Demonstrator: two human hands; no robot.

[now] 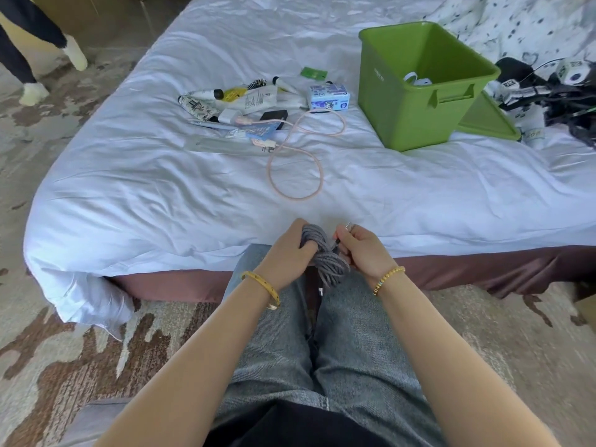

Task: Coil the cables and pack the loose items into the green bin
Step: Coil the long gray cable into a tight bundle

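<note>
Bed: white sheet [167, 175] fills the far half of the view, its near edge just beyond the person's knees.
Green bin [416, 104]: stands upright on the sheet at far right, lid off; something white lies inside, too small to tell what.
Bin lid [487, 121]: lies flat on the sheet, just right of the bin.
Loose items [258, 101]: tubes, a brush, a blue tissue pack [329, 97] and small packets in a heap at far centre-left, left of the bin.
Pink cable [295, 162]: uncoiled, in open loops on the sheet between the heap and the hands.
Grey cable [325, 256]: a wound bundle held over the lap, at the bed's near edge.
Left hand [288, 253]: fingers curled round the bundle's far end.
Right hand [362, 250]: fingers curled; thumb and forefinger pinch the cable's plug end, just right of the bundle.
</note>
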